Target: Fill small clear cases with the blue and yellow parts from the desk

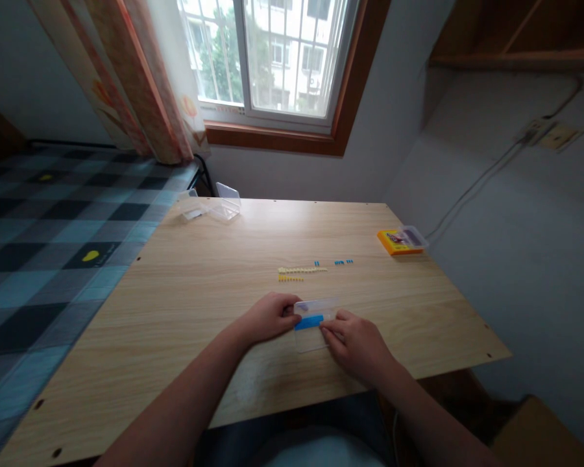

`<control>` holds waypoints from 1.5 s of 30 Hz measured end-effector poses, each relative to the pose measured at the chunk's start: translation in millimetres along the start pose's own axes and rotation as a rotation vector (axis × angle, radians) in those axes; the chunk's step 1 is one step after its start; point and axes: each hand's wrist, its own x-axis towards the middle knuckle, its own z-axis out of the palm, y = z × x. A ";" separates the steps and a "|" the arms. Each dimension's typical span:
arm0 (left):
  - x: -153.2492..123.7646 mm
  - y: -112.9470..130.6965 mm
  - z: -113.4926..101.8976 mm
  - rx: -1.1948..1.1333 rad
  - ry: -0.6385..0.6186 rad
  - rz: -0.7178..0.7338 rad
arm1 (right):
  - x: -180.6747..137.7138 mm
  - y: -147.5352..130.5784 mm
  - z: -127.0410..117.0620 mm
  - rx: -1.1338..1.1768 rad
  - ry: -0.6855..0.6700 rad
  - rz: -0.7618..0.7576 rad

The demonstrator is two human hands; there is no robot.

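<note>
A small clear plastic box (316,305) with a row of blue pieces inside rests on the wooden table (199,285) near its front edge. My left hand (267,318) grips the box's left end, fingers curled round it. My right hand (357,344) pinches the box's right front side. Just beyond the box lie rows of small yellow pieces (299,272) and a few blue pieces (343,262) loose on the table.
A yellow box with a clear lid (401,240) sits at the table's right side. Open clear plastic boxes (211,206) stand at the far left corner. A bed with a checked cover (53,227) adjoins the left edge; a window is behind.
</note>
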 end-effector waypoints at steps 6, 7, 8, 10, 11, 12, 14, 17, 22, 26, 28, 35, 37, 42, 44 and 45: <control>-0.2 2.4 -1.6 0.001 -0.013 -0.009 | 1.1 0.2 -1.7 -0.043 -0.017 0.001; -0.2 2.7 -1.8 0.001 -0.015 -0.012 | 1.2 0.0 -1.7 -0.048 -0.021 0.001; -0.2 2.9 -1.8 0.000 -0.015 -0.013 | 1.4 -0.2 -1.6 -0.050 -0.024 0.001; -0.1 2.8 -1.6 0.001 -0.012 -0.008 | 1.2 -1.2 -1.0 -0.050 -0.025 0.002; -0.1 2.5 -1.3 0.001 -0.011 -0.005 | 0.8 -1.8 -1.0 -0.047 -0.023 0.003; -0.1 2.2 -1.1 0.002 -0.008 -0.002 | 0.0 -2.2 -1.5 -0.040 -0.020 0.003; -0.3 1.9 -0.9 0.004 -0.004 -0.001 | -2.2 -1.6 -5.2 -0.005 -0.024 -0.004; -0.7 2.4 -1.3 0.015 0.001 -0.013 | -3.2 6.4 -20.8 0.093 -0.066 -0.045; -1.1 4.3 -3.1 0.017 -0.019 -0.040 | 24.8 32.7 -62.4 0.072 0.012 -0.061; -0.9 4.2 -3.6 0.004 -0.033 -0.037 | 75.9 42.9 -77.8 -0.145 0.144 0.087; -0.9 3.7 -3.4 -0.004 -0.029 -0.030 | 101.8 42.2 -75.8 -0.185 0.163 0.115; -1.2 3.3 -2.8 -0.012 -0.016 -0.033 | 155.0 33.4 -54.6 -0.243 0.055 0.141; -1.3 3.7 -2.9 -0.010 -0.014 -0.031 | 160.3 32.4 -51.0 -0.256 0.041 0.157; -1.1 2.7 -2.2 -0.003 -0.013 -0.015 | 166.0 31.3 -44.7 -0.289 0.015 0.172; -1.2 2.0 -1.8 -0.004 -0.018 -0.012 | 166.8 31.3 -42.8 -0.299 0.009 0.163; -1.3 1.9 -1.7 -0.004 -0.019 -0.013 | 167.0 31.4 -42.2 -0.303 0.007 0.160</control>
